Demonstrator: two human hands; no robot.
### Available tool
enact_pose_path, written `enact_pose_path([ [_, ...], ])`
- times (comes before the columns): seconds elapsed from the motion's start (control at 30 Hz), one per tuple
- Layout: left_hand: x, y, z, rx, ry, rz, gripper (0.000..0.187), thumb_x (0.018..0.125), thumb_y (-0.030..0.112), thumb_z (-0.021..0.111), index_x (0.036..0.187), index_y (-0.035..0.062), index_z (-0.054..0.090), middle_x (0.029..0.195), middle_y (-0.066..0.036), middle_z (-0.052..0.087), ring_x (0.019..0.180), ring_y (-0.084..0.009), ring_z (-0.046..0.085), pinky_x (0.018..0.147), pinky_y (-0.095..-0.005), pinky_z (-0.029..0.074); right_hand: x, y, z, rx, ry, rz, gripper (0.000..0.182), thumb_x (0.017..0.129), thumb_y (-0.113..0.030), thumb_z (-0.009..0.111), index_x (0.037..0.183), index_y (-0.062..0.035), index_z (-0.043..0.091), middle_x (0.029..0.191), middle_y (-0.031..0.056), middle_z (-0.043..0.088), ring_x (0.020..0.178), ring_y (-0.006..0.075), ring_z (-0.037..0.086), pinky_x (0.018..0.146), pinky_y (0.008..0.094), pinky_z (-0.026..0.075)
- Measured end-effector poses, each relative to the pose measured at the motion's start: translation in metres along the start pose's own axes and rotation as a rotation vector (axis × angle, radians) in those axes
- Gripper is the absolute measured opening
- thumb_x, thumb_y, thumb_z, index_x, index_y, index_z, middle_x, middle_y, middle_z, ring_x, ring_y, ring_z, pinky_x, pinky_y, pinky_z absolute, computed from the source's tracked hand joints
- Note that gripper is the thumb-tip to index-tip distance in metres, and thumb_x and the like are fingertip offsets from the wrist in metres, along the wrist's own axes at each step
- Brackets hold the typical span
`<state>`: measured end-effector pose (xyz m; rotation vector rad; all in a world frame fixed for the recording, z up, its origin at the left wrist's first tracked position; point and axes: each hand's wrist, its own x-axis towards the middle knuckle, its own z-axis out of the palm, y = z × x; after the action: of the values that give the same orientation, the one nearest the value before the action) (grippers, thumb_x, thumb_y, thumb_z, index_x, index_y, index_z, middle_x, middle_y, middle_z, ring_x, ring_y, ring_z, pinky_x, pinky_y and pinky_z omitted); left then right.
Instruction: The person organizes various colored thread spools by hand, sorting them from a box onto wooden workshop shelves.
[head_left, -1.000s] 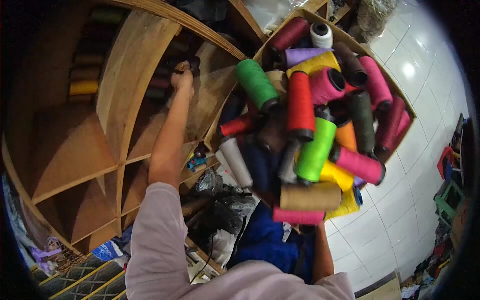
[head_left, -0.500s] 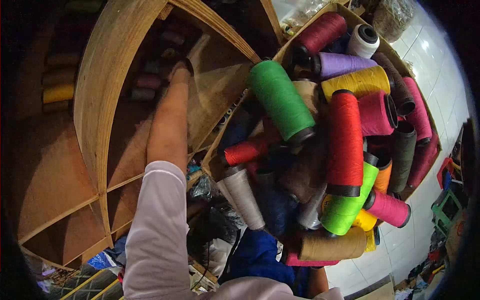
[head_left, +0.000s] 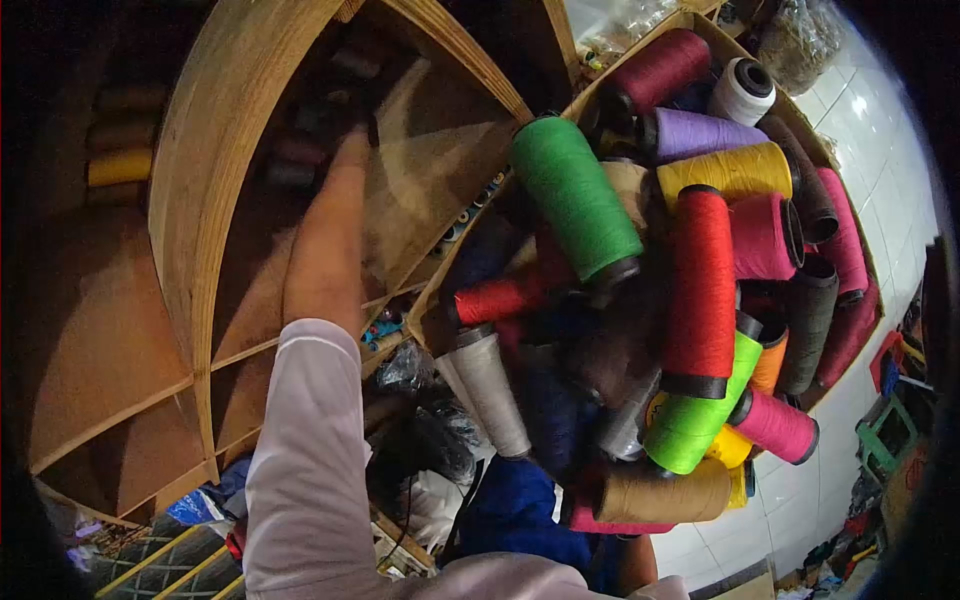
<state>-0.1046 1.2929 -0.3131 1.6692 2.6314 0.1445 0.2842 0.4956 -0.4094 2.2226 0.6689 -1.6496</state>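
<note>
We can read no words, brands or numbers. On the thread cones (head_left: pixel 699 290) to the right of our left grip (head_left: pixel 352 128), we find no legible label. Well below that grip, a crumpled blue plastic wrapper (head_left: pixel 193 509) carries pale marks, too small and creased for us to make out. Beside the lime-green cone (head_left: pixel 700 410), we cannot tell whether a small yellow patch (head_left: pixel 655 408) bears print.
</note>
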Motion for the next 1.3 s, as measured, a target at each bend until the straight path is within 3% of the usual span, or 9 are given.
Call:
enact_pose_path([
  [0.17,-0.053,-0.008,-0.002,-0.026,0.128,-0.087,0.061,0.082,0.049,0.067,0.116,-0.0017,0.064,0.112,-0.022,0.067,0.107,-0.0356,0.063,0.09,-0.0427,0.05,0.006,-0.006,-0.005,-0.006,0.004,-0.019,0.073,0.084,-0.055,0.061,0.14,-0.0127,0.041,0.136,0.0157,0.048,0.125,0.0327,0.047,0.101,0.0493,0.037],
  [0.27,-0.136,-0.01,-0.049,-0.544,0.175,0.491,0.026,0.092,0.022,0.064,0.097,-0.0034,0.067,0.087,-0.014,0.071,0.081,-0.0242,0.067,0.078,-0.0346,0.051,0.013,-0.014,-0.009,-0.004,0.0,-0.042,0.071,0.085,-0.053,0.061,0.139,-0.0118,0.043,0.134,0.0156,0.05,0.124,0.0318,0.048,0.1,0.0479,0.039],
  [0.37,-0.23,-0.046,-0.07,-0.78,0.147,0.518,0.021,0.1,0.015,0.054,0.099,-0.0026,0.065,0.093,-0.005,0.067,0.086,-0.014,0.06,0.078,-0.0288,0.048,0.03,-0.026,-0.018,-0.006,0.011,-0.074,0.068,0.086,-0.052,0.061,0.138,-0.0109,0.045,0.132,0.0155,0.051,0.123,0.031,0.05,0.099,0.0464,0.04],
  [0.53,-0.443,-0.125,-0.095,-1.065,-0.233,-0.219,0.039,0.104,0.037,0.046,0.091,0.0022,0.058,0.073,0.001,0.052,0.067,-0.0122,0.051,0.062,-0.0279,0.043,0.056,-0.039,-0.043,0.002,0.036,-0.162,0.065,0.087,-0.05,0.06,0.136,-0.0094,0.048,0.13,0.0153,0.055,0.121,0.0295,0.052,0.098,0.0439,0.042],
  [0.8,-0.684,-0.266,-0.077,-0.249,-1.148,0.229,0.016,0.095,0.017,0.056,0.087,0.0041,0.063,0.073,-0.009,0.063,0.07,-0.0194,0.062,0.063,-0.0347,0.047,0.061,-0.01,-0.126,0.649,0.209,-0.364,0.046,0.09,-0.039,0.06,0.124,-0.0094,0.057,0.106,0.0102,0.061,0.094,0.0223,0.058,0.078,0.0338,0.046],
  [0.83,-0.69,-0.268,-0.083,-0.275,-1.121,0.217,0.016,0.095,0.017,0.056,0.087,0.0041,0.063,0.073,-0.009,0.063,0.07,-0.0194,0.062,0.063,-0.0347,0.047,0.049,-0.011,-0.146,0.958,0.168,-0.231,0.031,0.09,-0.03,0.06,0.115,-0.0112,0.061,0.086,0.0053,0.063,0.07,0.0168,0.06,0.058,0.0267,0.047],
  [0.9,-0.708,-0.266,-0.093,-0.699,-1.492,-0.169,0.017,0.093,0.021,0.06,0.093,0.0054,0.066,0.079,-0.005,0.065,0.075,-0.0185,0.064,0.064,-0.0326,0.049,0.012,-0.026,-0.204,1.115,0.37,-0.262,0.018,0.092,-0.01,0.056,0.107,-0.0018,0.061,0.088,0.0036,0.053,0.079,0.0091,0.05,0.071,0.024,0.045],
  [1.07,-0.73,-0.212,-0.128,-0.851,-1.214,-0.724,0.035,0.098,0.038,0.053,0.096,0.0051,0.065,0.085,-0.007,0.067,0.068,-0.0159,0.061,0.062,-0.032,0.052,-0.073,-0.085,-0.354,0.891,0.897,-0.846,0.023,0.097,-0.014,0.055,0.112,0.0028,0.059,0.108,0.0107,0.062,0.097,0.0202,0.056,0.088,0.034,0.046],
  [1.3,-0.82,-0.224,-0.093,-0.731,-0.808,-0.46,0.039,0.094,0.039,0.056,0.096,0.0008,0.065,0.082,-0.013,0.072,0.072,-0.024,0.07,0.066,-0.036,0.055,-0.256,-0.221,-0.417,0.506,1.096,-1.448,0.018,0.096,-0.007,0.056,0.111,0.0039,0.057,0.104,0.0094,0.061,0.094,0.0172,0.058,0.086,0.0313,0.047],
])
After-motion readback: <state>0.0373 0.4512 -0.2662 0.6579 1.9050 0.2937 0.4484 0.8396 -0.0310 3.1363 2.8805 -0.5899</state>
